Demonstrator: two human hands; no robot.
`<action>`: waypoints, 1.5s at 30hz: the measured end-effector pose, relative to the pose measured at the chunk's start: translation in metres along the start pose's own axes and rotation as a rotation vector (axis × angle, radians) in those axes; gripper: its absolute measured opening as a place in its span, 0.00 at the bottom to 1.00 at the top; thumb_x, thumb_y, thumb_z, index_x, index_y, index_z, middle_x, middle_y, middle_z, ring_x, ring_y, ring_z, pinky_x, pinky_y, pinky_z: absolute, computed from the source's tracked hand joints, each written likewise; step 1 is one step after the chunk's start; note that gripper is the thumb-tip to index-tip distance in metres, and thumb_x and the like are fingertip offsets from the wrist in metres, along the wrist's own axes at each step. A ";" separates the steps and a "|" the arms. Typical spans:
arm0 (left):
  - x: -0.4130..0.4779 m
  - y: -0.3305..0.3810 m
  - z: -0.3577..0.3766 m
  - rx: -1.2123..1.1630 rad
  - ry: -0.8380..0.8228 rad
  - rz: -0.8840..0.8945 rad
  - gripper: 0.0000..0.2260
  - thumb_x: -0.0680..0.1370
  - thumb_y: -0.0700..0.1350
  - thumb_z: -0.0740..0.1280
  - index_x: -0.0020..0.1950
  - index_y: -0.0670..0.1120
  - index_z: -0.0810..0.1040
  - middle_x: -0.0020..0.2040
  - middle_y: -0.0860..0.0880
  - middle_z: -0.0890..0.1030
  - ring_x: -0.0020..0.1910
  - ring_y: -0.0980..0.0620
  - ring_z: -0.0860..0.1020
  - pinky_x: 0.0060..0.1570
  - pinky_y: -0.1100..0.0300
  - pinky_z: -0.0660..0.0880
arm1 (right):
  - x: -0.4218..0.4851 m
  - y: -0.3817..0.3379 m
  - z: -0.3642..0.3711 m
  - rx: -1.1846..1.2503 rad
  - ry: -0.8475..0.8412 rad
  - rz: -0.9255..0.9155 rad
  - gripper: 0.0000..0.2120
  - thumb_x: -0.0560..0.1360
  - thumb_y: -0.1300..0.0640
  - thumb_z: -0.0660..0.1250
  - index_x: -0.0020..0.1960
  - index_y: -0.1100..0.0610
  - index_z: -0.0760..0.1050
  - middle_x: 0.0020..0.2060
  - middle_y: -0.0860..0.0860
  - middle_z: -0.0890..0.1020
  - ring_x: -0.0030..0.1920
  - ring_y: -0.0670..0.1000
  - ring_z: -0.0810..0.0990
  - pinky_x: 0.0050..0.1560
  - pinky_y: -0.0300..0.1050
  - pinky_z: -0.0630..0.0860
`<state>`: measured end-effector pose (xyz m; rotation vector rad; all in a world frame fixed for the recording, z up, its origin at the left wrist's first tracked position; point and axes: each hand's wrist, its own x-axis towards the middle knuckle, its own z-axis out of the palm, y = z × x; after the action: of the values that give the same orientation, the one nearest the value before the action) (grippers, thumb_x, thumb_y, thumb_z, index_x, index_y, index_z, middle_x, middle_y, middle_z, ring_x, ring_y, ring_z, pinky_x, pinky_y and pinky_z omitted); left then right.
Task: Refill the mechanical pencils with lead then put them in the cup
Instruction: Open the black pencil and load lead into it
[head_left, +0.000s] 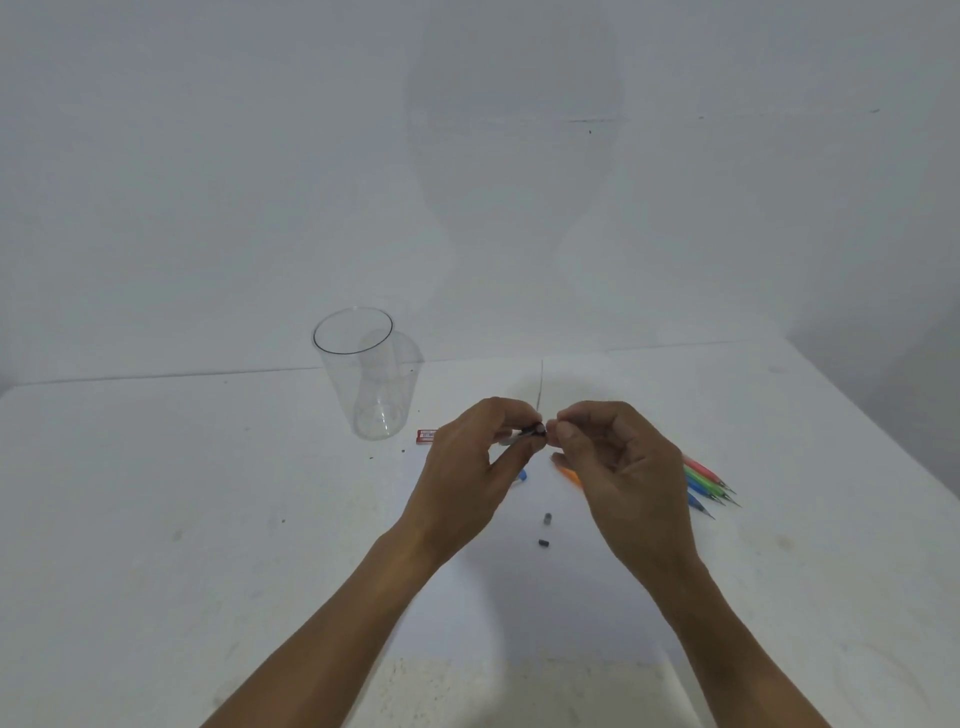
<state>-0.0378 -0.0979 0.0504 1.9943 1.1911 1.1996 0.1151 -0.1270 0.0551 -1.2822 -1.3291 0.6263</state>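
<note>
The white table (208, 493) carries one clear plastic cup (363, 374), upright and empty, just left of the work. The left hand (467, 467) grips one mechanical pencil (535, 430) dark end up, likely to steady it, while the right hand (618, 467) pinches one thin grey lead (541, 384) at that opening. About four coloured pencils (701, 480) lie to the right, apparently still waiting, and two small dark caps (547, 518) sit nearer.

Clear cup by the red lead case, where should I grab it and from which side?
Probably wrap the hand round the wall of the clear cup about midway up, coming from its left side. It stands upright with its mouth up and tapers downward, and the red lead case lies by its base on the right.
</note>
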 end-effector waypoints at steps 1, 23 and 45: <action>0.000 -0.001 0.001 0.006 0.002 0.007 0.06 0.78 0.45 0.69 0.54 0.46 0.79 0.49 0.55 0.82 0.51 0.56 0.80 0.53 0.59 0.78 | 0.000 0.001 0.001 -0.017 -0.001 -0.002 0.11 0.72 0.48 0.68 0.50 0.53 0.80 0.43 0.45 0.85 0.44 0.47 0.85 0.50 0.46 0.83; 0.001 -0.009 0.003 0.079 0.005 0.041 0.05 0.78 0.46 0.69 0.53 0.49 0.79 0.48 0.57 0.81 0.50 0.59 0.79 0.52 0.63 0.76 | 0.008 0.018 0.005 -0.223 -0.017 -0.165 0.06 0.73 0.58 0.72 0.49 0.57 0.81 0.40 0.43 0.82 0.39 0.43 0.82 0.47 0.23 0.74; 0.000 -0.013 0.003 0.093 0.012 0.046 0.05 0.78 0.46 0.69 0.53 0.49 0.79 0.48 0.57 0.81 0.50 0.60 0.79 0.51 0.63 0.76 | 0.011 0.020 0.004 -0.295 -0.045 -0.234 0.07 0.73 0.60 0.72 0.50 0.58 0.84 0.40 0.49 0.85 0.38 0.40 0.79 0.48 0.22 0.72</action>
<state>-0.0410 -0.0919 0.0391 2.0960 1.2329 1.1999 0.1202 -0.1108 0.0394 -1.3251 -1.6253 0.3047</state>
